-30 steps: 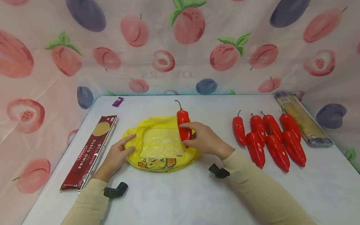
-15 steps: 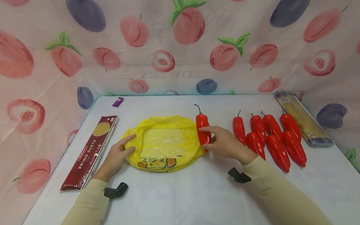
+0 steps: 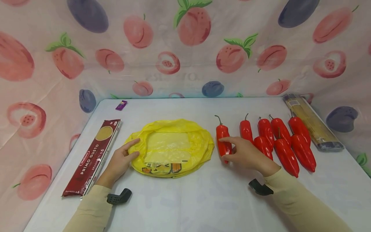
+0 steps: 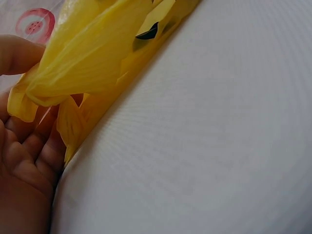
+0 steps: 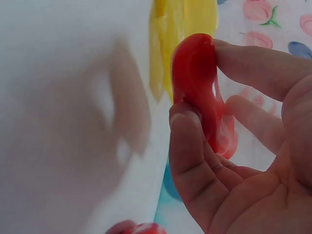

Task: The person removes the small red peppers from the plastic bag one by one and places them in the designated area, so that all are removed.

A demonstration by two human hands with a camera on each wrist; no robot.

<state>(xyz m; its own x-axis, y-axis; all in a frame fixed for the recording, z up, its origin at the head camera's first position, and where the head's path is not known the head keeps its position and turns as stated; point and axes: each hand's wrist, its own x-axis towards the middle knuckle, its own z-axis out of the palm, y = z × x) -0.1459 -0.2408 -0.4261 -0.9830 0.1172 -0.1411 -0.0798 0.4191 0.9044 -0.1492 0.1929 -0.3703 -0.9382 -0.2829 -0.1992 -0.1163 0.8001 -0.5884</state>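
Note:
A glossy red pepper (image 3: 223,139) with a curved green stem stands out between the bag and the other peppers. My right hand (image 3: 246,154) pinches it between thumb and fingers. In the right wrist view the same pepper (image 5: 197,83) is gripped by the fingertips, above the white surface. A yellow plastic bag (image 3: 200,145) lies flattened, its rim rolled into an oval around a paler middle. At its left side my left hand (image 3: 118,164) holds the edge. Seen from the left wrist, the bag's crumpled edge (image 4: 83,68) sits between the thumb and fingers of that hand.
Several more red peppers (image 3: 285,156) lie in two rows on the right. Behind them is a clear pack of spaghetti (image 3: 313,122). A dark red spaghetti packet (image 3: 92,158) lies at left, and a small purple packet (image 3: 121,105) is at the back left. Fruit-patterned cloth surrounds the white table.
My right hand has carried the red pepper from over the bag's right side to the right, off the bag and near the other peppers. The left hand has kept its place.

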